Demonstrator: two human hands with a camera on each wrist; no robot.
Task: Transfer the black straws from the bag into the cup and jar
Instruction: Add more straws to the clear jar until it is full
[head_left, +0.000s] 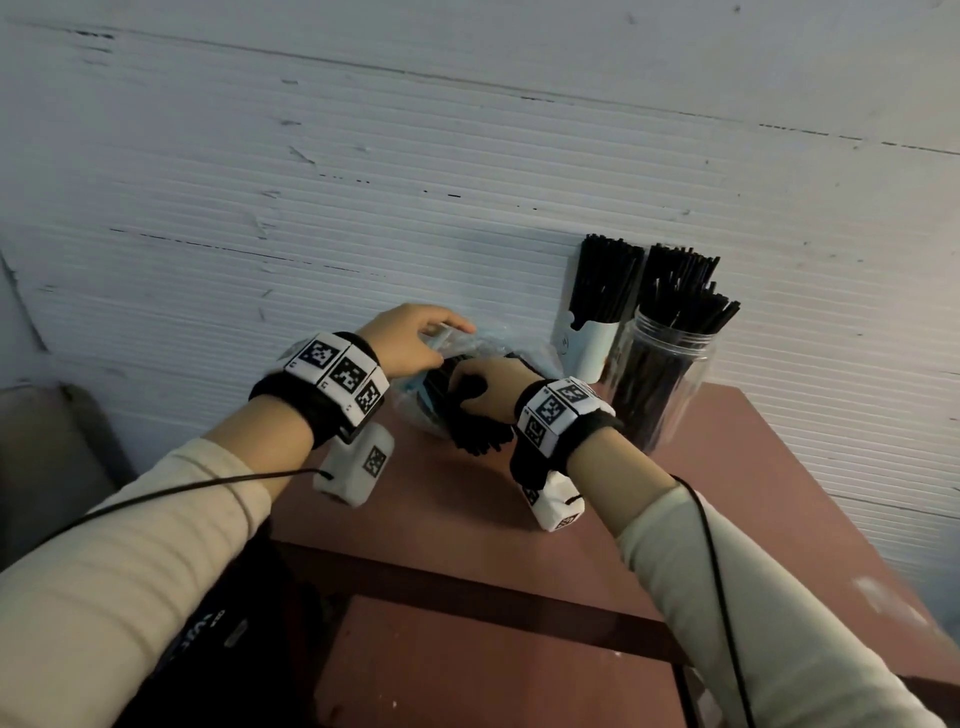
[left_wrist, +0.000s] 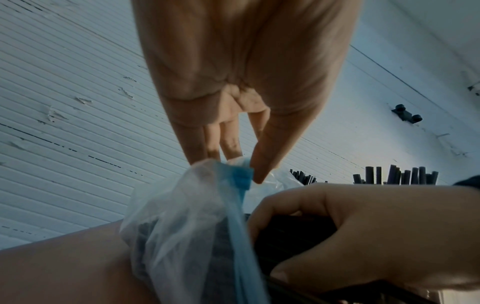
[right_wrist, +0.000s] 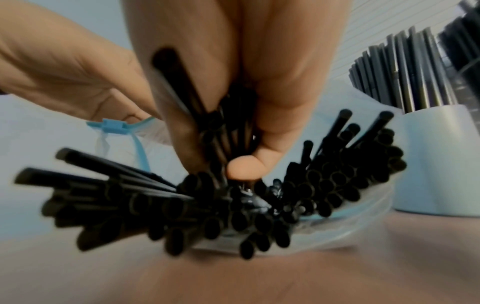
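Observation:
A clear plastic bag (head_left: 413, 410) with a blue zip rim lies on the brown table, black straws (head_left: 475, 434) spilling from its mouth toward me. My left hand (head_left: 415, 340) pinches the bag's upper rim by the blue slider (left_wrist: 242, 178). My right hand (head_left: 480, 389) reaches into the mouth and grips a small bunch of straws (right_wrist: 221, 123) between thumb and fingers. At the back right stand a white cup (head_left: 592, 348) and a clear jar (head_left: 662, 379), both holding upright black straws.
A white ribbed wall (head_left: 363, 182) rises right behind the bag and containers. The brown table (head_left: 493, 639) stretches toward me with a raised front strip. A grey seat back (head_left: 47, 447) shows at the left edge.

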